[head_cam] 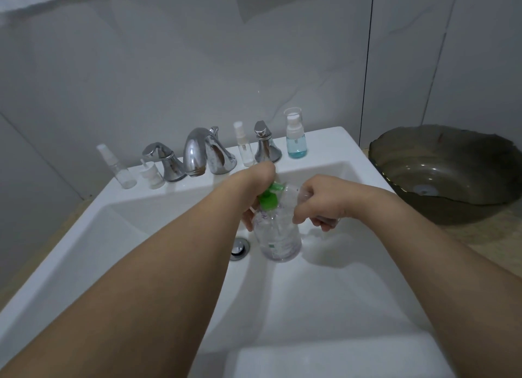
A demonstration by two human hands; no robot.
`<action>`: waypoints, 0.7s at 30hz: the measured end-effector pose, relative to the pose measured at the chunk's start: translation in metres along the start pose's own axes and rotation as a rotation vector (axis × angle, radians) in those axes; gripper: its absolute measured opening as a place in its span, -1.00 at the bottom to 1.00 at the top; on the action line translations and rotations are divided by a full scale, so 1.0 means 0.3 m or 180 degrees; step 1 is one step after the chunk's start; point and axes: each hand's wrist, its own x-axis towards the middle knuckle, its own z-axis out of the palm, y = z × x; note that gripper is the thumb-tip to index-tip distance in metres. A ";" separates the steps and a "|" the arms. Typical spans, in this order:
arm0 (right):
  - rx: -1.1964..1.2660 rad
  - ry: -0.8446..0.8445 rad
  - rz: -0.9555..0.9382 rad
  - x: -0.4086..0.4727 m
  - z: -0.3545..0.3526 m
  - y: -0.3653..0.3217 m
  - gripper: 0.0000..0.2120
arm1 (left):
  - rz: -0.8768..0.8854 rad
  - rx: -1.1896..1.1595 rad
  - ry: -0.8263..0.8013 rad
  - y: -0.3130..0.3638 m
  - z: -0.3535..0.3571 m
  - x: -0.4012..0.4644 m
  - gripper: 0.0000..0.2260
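Observation:
A clear plastic bottle (279,236) with a green pump top (268,201) hangs upright over the basin of the white sink (324,143), just right of the drain (239,247). My left hand (260,180) bends down at the wrist and grips the bottle's upper part from the far left side, with fingertips showing beside it. My right hand (324,199) is curled round a small clear container (302,193) and is pressed against the bottle's right shoulder. What the small container is cannot be made out.
A chrome faucet (197,151) with two handles (163,160) (265,143) stands on the sink's back ledge. Small clear spray bottles (118,165) (244,146) and a bottle of blue liquid (296,140) stand there too. A dark glass bowl (452,174) sits to the right.

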 end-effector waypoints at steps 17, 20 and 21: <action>-0.0032 -0.0152 0.0168 0.003 0.005 0.000 -0.81 | 0.0145 0.0020 0.0355 -0.009 0.029 -0.003 -0.72; -0.0054 -0.0143 0.0178 -0.001 0.004 -0.004 -0.82 | 0.0220 -0.0079 0.0406 -0.011 0.029 -0.019 -0.77; -0.0050 -0.0133 0.0174 -0.001 0.005 -0.005 -0.81 | 0.0228 -0.0092 0.0407 -0.013 0.028 -0.017 -0.76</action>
